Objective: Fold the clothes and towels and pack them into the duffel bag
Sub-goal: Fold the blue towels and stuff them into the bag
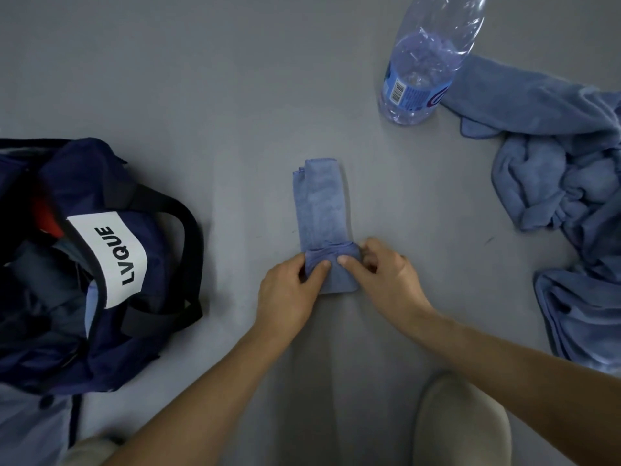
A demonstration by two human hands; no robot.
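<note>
A small blue towel (319, 203) lies as a narrow folded strip in the middle of the grey surface, its near end turned over into a short roll. My left hand (285, 297) pinches the left side of that roll with thumb and fingers. The roll's right side is pinched by my right hand (383, 277). The navy duffel bag (100, 264) with a white LVQUE label lies open at the left, dark and red clothes showing inside. More blue towels (554, 176) lie crumpled at the right.
A clear plastic water bottle (423, 62) stands behind the towel, to the right. A light-blue garment with dark buttons (30, 428) lies under the bag at the bottom left. My knees in beige fabric (460, 422) show at the bottom edge.
</note>
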